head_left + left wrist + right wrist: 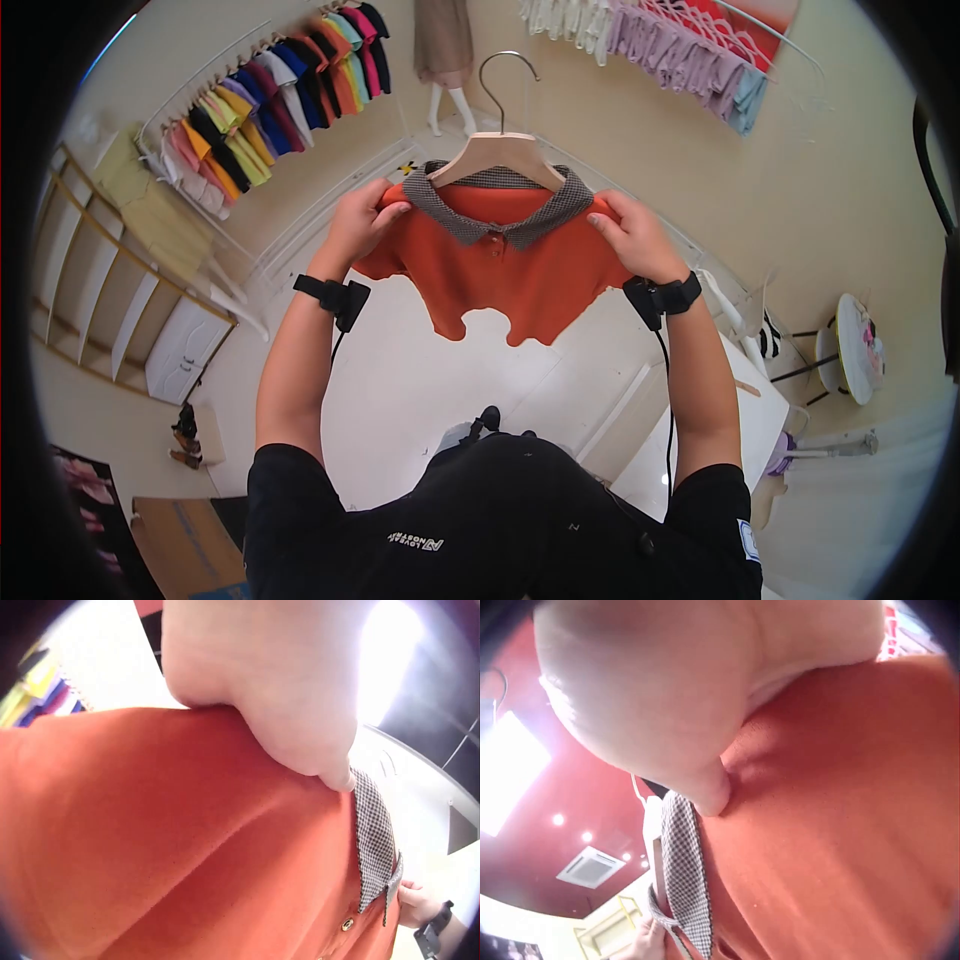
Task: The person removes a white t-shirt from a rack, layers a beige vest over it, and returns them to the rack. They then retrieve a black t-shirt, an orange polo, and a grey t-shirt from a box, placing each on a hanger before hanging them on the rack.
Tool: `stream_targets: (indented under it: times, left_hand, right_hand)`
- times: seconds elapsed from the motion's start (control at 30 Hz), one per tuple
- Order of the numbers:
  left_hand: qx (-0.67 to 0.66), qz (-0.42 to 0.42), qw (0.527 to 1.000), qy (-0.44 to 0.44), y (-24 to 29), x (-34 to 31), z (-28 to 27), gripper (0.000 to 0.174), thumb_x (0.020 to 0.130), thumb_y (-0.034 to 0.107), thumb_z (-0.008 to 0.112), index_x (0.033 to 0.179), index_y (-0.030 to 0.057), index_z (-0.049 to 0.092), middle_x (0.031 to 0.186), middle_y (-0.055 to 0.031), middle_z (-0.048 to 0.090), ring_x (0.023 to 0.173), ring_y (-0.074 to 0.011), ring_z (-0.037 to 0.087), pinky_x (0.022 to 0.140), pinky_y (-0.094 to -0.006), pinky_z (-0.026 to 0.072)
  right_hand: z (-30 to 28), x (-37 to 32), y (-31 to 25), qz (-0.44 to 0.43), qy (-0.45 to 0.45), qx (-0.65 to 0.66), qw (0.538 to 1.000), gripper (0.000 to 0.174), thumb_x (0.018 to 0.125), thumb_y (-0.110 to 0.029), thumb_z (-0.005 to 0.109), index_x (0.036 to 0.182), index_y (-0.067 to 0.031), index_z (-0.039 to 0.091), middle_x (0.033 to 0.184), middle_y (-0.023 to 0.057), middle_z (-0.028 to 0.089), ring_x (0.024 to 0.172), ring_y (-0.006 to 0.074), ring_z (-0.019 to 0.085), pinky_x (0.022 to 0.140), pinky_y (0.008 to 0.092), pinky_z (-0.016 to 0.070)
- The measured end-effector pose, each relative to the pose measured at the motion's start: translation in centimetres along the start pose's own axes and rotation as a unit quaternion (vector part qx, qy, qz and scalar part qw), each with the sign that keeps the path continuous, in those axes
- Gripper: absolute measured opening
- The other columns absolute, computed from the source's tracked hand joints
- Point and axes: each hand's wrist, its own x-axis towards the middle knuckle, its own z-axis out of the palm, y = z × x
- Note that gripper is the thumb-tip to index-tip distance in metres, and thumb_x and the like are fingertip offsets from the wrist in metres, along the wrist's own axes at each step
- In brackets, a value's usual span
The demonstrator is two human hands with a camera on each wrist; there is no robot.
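An orange short-sleeved polo shirt (pixel 460 270) hangs in front of the person on a wooden hanger (pixel 497 155) with a metal hook (pixel 508 55). Its collar (pixel 455 218) is black-and-white checked, with small buttons below it. At the shoulder on the left side, the left hand (pixel 360 222) pinches the cloth, thumb on the front. Opposite it, the right hand (pixel 640 238) grips the other shoulder the same way. Both wrist views show the thumb pressed on the orange cloth (pixel 187 825) near the collar; the fingers behind are hidden by it.
Colourful shirts (pixel 265 105) hang on a wall rail at upper left, pale lilac garments (pixel 680 50) at upper right. A mannequin (pixel 445 60) stands beyond the hanger. On the right are a white table (pixel 735 440) and a small round table (pixel 855 350); shelves (pixel 100 290) stand left.
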Motion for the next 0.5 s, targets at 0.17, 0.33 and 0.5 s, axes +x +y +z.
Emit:
stream_targets:
  times: [0.17, 0.33, 0.5]
  left_hand:
    - [0.042, -0.03, 0.998, -0.035, -0.9, -2.3, -3.2, 0.023, 0.076, 0.022, 0.069, 0.081, 0.0037, 0.056, 0.07, -0.0147, 0.057, 0.063, -0.0309, 0.053, 0.06, -0.036, 0.0433]
    - [0.071, -0.176, 0.98, -0.067, -7.6, -6.3, -6.3, 0.02, 0.077, 0.015, 0.067, 0.077, 0.001, 0.053, 0.066, -0.0105, 0.056, 0.061, -0.0227, 0.053, 0.059, -0.0331, 0.0438]
    - [-0.26, -0.308, 0.915, 0.028, -12.5, -8.9, -5.1, 0.028, 0.084, 0.017, 0.062, 0.107, 0.005, 0.052, 0.091, -0.0062, 0.061, 0.08, -0.0155, 0.059, 0.07, -0.0303, 0.0472]
  right_hand:
    - [-0.6, 1.4, 0.1, -0.057, 0.008, 0.046, 0.997, 0.023, 0.087, -0.018, 0.054, 0.103, -0.0016, 0.057, 0.087, 0.0137, 0.062, 0.08, 0.0241, 0.059, 0.073, 0.032, 0.045]
    - [-1.3, 3.3, -0.1, -0.074, -0.013, 0.106, 0.992, 0.022, 0.088, -0.015, 0.053, 0.103, 0.0009, 0.056, 0.086, 0.0083, 0.061, 0.08, 0.0157, 0.056, 0.074, 0.0288, 0.0444]
    - [-0.1, 5.7, -2.3, -0.079, -0.027, 0.144, 0.986, 0.018, 0.089, -0.012, 0.052, 0.101, 0.0017, 0.056, 0.086, 0.0035, 0.059, 0.08, 0.0099, 0.053, 0.074, 0.0254, 0.0441]
